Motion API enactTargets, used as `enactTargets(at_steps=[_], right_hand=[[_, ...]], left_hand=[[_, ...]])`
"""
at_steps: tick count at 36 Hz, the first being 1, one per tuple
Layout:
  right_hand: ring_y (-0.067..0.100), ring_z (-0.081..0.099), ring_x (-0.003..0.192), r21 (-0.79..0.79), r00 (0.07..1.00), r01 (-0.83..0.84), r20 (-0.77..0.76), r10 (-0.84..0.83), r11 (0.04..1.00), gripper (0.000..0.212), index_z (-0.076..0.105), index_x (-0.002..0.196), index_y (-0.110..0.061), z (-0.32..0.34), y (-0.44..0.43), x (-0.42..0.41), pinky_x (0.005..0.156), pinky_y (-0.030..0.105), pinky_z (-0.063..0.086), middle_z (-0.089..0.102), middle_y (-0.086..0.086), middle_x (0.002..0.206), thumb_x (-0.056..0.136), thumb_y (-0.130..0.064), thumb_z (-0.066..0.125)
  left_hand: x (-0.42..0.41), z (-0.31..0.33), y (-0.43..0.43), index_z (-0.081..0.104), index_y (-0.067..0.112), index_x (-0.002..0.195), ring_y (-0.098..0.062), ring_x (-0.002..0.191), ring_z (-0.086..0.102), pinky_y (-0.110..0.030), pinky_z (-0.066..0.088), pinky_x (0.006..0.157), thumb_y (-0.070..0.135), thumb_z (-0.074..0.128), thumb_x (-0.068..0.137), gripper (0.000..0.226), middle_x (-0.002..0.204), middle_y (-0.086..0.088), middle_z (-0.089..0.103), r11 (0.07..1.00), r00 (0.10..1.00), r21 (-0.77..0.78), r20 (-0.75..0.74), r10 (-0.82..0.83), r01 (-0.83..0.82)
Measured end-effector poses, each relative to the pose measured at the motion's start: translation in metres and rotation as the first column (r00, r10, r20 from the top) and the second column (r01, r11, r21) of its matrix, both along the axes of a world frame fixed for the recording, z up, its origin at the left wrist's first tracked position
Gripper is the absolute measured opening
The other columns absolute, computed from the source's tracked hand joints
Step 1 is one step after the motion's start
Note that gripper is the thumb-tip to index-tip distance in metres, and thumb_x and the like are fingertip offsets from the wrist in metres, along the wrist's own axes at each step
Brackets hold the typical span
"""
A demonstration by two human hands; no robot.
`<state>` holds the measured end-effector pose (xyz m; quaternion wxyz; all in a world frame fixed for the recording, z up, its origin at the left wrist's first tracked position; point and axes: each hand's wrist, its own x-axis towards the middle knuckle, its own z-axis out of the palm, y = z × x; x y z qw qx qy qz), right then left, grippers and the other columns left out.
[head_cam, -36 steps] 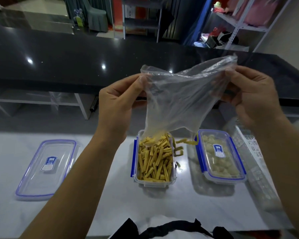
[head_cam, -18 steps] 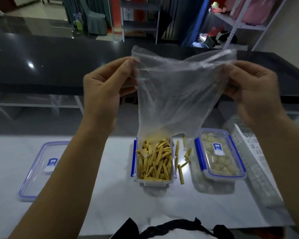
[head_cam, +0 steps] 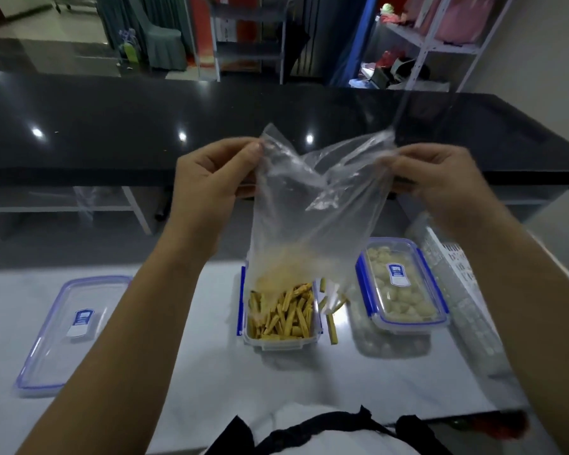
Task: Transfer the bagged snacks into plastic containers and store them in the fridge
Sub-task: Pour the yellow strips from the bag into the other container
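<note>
Left hand (head_cam: 207, 188) and right hand (head_cam: 440, 182) pinch clear plastic bag (head_cam: 309, 218) corners above open container (head_cam: 278, 339) of yellow snack sticks (head_cam: 283, 313).

Clear plastic bag (head_cam: 312, 205) hung nearly empty, yellow crumbs dusting its lower end, over open container (head_cam: 278, 343) full of yellow snack sticks (head_cam: 286, 315). Spilled sticks (head_cam: 333, 330) lay just right of it. Second container (head_cam: 408, 303), lidded, held pale round snacks. Loose lid (head_cam: 56, 349) lay flat, far left.
</note>
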<state>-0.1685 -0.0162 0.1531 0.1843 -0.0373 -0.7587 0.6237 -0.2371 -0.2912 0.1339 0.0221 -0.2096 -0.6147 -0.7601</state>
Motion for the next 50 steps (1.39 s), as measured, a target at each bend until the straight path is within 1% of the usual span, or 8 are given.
enactTargets(at_steps=[13,21,28,34,37,41,44,50], right_hand=[[0.013,0.068,0.078,-0.004,0.931,0.348,0.12,-0.345,0.938,0.012,0.075,0.076,-0.013,-0.002,0.106,0.089,0.073,0.03,0.058,0.074,-0.001,0.081,0.085,-0.022,0.076],[0.017,0.07,0.082,-0.052,0.823,0.562,0.142,-0.551,0.826,0.012,0.08,0.077,-0.014,0.012,0.191,0.165,0.069,0.032,0.059,0.075,0.004,0.086,0.085,-0.017,0.071],[0.01,0.071,0.074,0.036,0.803,0.562,0.214,-0.556,0.826,0.015,0.078,0.073,-0.015,0.019,0.279,0.182,0.062,0.022,0.056,0.075,-0.003,0.078,0.087,-0.018,0.073],[0.004,0.068,0.068,0.181,0.771,0.506,0.344,-0.536,0.843,0.02,0.076,0.086,-0.013,-0.018,0.354,0.147,0.068,0.025,0.051,0.073,-0.006,0.076,0.085,-0.032,0.077],[0.004,0.066,0.089,0.299,0.741,0.488,0.354,-0.57,0.82,0.03,0.071,0.104,-0.024,-0.044,0.373,0.129,0.076,0.027,0.047,0.071,-0.013,0.098,0.084,-0.047,0.074],[0.002,0.045,0.116,0.541,0.795,0.41,0.183,-0.579,0.734,0.058,0.052,0.137,-0.033,-0.074,0.374,0.132,0.091,0.021,0.036,0.05,-0.013,0.132,0.086,-0.06,0.062],[0.01,0.03,0.14,0.74,0.89,0.097,0.234,-0.391,0.666,0.072,0.039,0.148,-0.034,-0.111,0.358,0.142,0.114,0.033,0.026,0.034,-0.006,0.157,0.086,-0.071,0.041],[0.019,-0.017,0.152,0.791,0.741,-0.465,0.594,-0.315,0.398,0.07,-0.001,0.157,-0.04,-0.211,0.351,0.153,0.123,0.044,-0.007,-0.012,-0.003,0.167,0.095,-0.07,0.013]], left_hand=[[0.028,-0.032,0.112,0.074,0.03,0.107,-0.021,0.09,0.073,-0.03,0.059,0.069,0.034,0.064,0.093,0.017,0.096,0.001,0.076,0.929,0.914,-0.034,0.195,-0.356,0.369],[0.072,-0.049,0.218,0.028,0.049,0.148,-0.012,0.124,0.059,-0.029,0.055,0.095,0.042,0.078,0.067,0.095,0.132,0.011,0.059,0.662,0.662,-0.066,0.169,-0.73,0.747],[0.102,-0.047,0.32,0.04,0.031,0.142,-0.018,0.076,0.072,-0.027,0.057,0.067,0.0,0.069,0.09,0.067,0.082,-0.002,0.073,0.793,0.769,-0.008,0.25,-0.588,0.609],[0.105,-0.061,0.383,0.029,0.027,0.153,-0.018,0.075,0.073,-0.03,0.06,0.065,0.001,0.069,0.091,0.079,0.09,-0.008,0.071,0.834,0.784,-0.11,0.426,-0.451,0.54],[0.106,-0.073,0.4,0.026,0.035,0.151,-0.014,0.096,0.069,-0.023,0.059,0.075,0.006,0.068,0.092,0.078,0.123,-0.007,0.062,0.875,0.861,-0.231,0.401,-0.312,0.425],[0.118,-0.093,0.413,0.014,0.04,0.155,-0.015,0.146,0.026,-0.033,0.027,0.113,0.017,0.065,0.092,0.084,0.162,0.005,0.017,0.834,0.991,-0.542,-0.026,-0.134,0.099],[0.128,-0.108,0.429,0.019,0.031,0.157,-0.023,0.154,0.002,-0.04,0.011,0.121,0.024,0.058,0.095,0.074,0.168,-0.001,0.006,0.683,0.947,-0.73,-0.228,-0.226,-0.013],[0.143,-0.162,0.467,-0.011,0.026,0.159,-0.029,0.15,-0.027,-0.045,-0.015,0.121,0.045,0.025,0.106,0.067,0.164,-0.006,-0.028,0.015,0.888,-0.999,0.02,-0.459,0.03]])
